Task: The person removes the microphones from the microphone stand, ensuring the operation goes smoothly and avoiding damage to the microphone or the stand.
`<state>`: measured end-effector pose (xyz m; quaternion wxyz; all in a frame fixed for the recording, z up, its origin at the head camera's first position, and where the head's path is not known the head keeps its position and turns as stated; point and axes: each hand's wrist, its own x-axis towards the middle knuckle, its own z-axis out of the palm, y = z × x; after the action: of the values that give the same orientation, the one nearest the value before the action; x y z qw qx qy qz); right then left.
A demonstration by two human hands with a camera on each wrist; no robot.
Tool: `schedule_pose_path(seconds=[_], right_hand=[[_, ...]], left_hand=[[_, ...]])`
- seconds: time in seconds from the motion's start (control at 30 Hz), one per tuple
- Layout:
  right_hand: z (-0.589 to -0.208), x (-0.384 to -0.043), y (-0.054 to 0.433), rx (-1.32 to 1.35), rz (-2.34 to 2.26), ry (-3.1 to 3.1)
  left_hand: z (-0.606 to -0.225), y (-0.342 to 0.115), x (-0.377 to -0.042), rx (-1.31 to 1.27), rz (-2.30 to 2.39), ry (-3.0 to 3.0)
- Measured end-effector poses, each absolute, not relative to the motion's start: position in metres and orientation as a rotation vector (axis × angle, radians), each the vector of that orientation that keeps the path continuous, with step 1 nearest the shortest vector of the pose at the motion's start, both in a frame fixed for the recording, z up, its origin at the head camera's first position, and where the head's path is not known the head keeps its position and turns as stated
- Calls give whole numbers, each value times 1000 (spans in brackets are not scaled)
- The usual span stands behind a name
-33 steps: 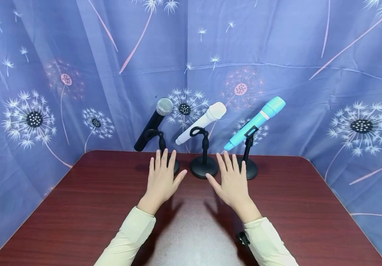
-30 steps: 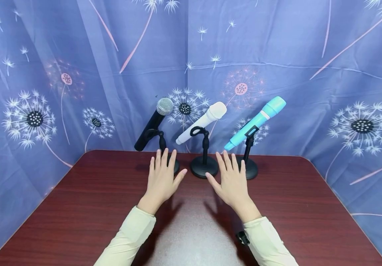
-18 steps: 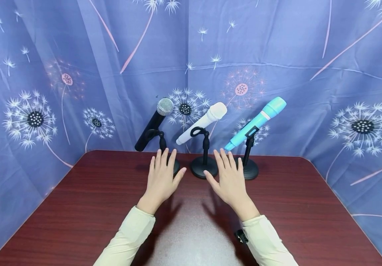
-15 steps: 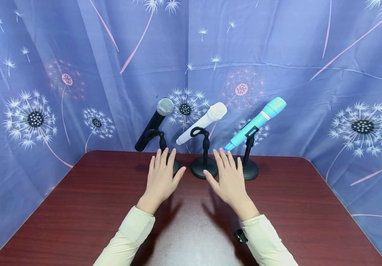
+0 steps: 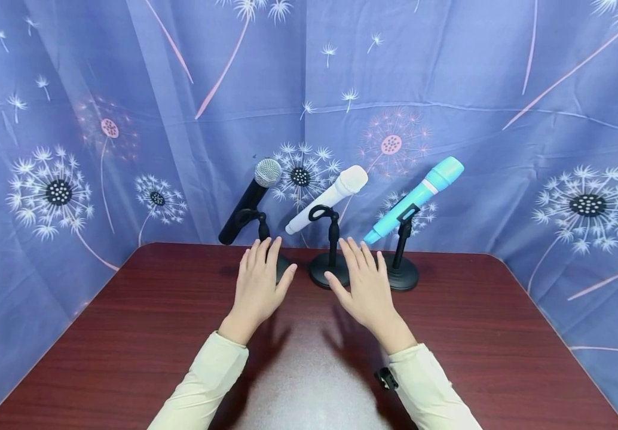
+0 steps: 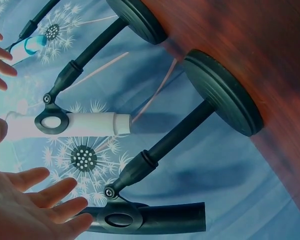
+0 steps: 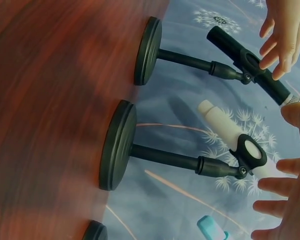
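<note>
Three microphones lean in clip stands along the table's far side: a black one with a silver mesh head (image 5: 241, 209), a white one (image 5: 322, 206) and a light blue one (image 5: 416, 200). My left hand (image 5: 257, 289) is palm down with its fingers extended, overlapping the black microphone's stand and hiding part of its base. Level with it, my right hand (image 5: 365, 289) spreads its fingers between the middle stand (image 5: 333, 245) and the right stand (image 5: 403, 245). Neither hand holds anything. Both wrist views show the fingers apart from the microphones, as with the white microphone (image 7: 222, 122) in the right one.
The dark red wooden table (image 5: 142, 334) carries the shadows of both arms. Behind it hangs a blue curtain (image 5: 207, 71) with dandelion prints, close to the stands. A small black device (image 5: 386, 378) sits at my right sleeve cuff.
My right hand has shifted a little to the left, toward the middle stand. My left hand has moved slightly up and left, its fingers drawn closer together. Microphones and stands stay put.
</note>
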<state>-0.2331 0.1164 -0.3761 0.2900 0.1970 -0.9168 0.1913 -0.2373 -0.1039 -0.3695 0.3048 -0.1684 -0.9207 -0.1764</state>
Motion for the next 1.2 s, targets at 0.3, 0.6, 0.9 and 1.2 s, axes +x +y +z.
schedule_pose_path(seconds=[0.3,0.6,0.9,1.2], right_hand=[[-372,-234,110,560,557,-2454],[-371,-236,105,599,580,-2455],[-368,-239,100,637,611,-2439],[-363,-241,94,686,679,-2441]], left_hand=[[-367,-107,-239,-438,-510,-2411],[-360,-111,-241,-474,-514,-2334],[-352,-118,-244,-489,-556,-2252],[-346,-122,-246,-496,-582,-2242]])
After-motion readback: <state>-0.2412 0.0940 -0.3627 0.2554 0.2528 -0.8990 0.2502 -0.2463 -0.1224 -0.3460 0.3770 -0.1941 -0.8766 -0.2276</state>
